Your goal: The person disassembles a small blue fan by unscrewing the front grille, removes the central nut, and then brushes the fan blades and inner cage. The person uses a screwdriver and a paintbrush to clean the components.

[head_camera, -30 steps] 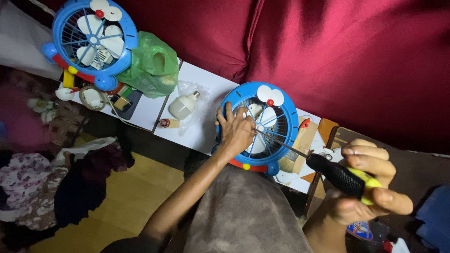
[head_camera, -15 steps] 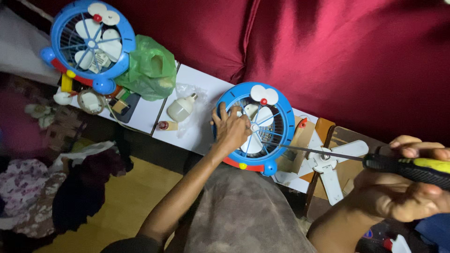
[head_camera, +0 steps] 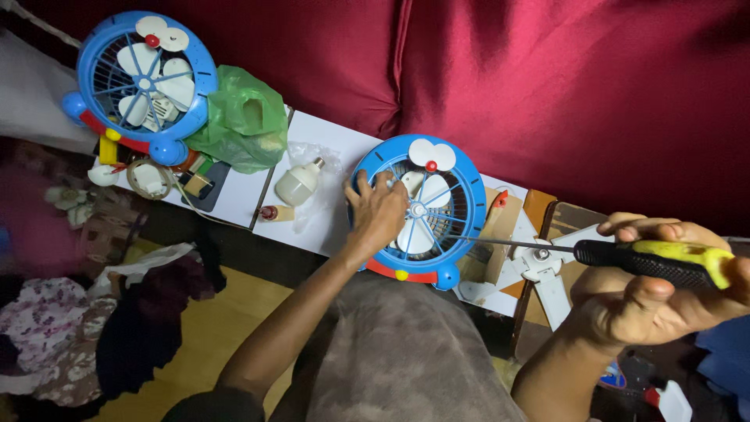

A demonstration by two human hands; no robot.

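**Fan steadied, screwdriver at the grille**

Left hand point(head_camera: 377, 215) spread flat on the left side of a blue fan point(head_camera: 419, 209), fingers over the rim, pressing rather than gripping. Fan lies face up on a white tabletop point(head_camera: 328, 137), just in front of a red cushion point(head_camera: 547, 86).

Right hand point(head_camera: 664, 293) wrapped tight around a black-and-yellow screwdriver point(head_camera: 652, 259). Shaft runs toward 9 o'clock; tip sits at the fan's grille, right of the hub.

Loose white blade point(head_camera: 547, 270) lies under the shaft, at 3 o'clock from the fan.

At 9 o'clock: bulb point(head_camera: 297, 184). Farther, at 10 o'clock: green bag point(head_camera: 238, 117), second fan point(head_camera: 141, 82).
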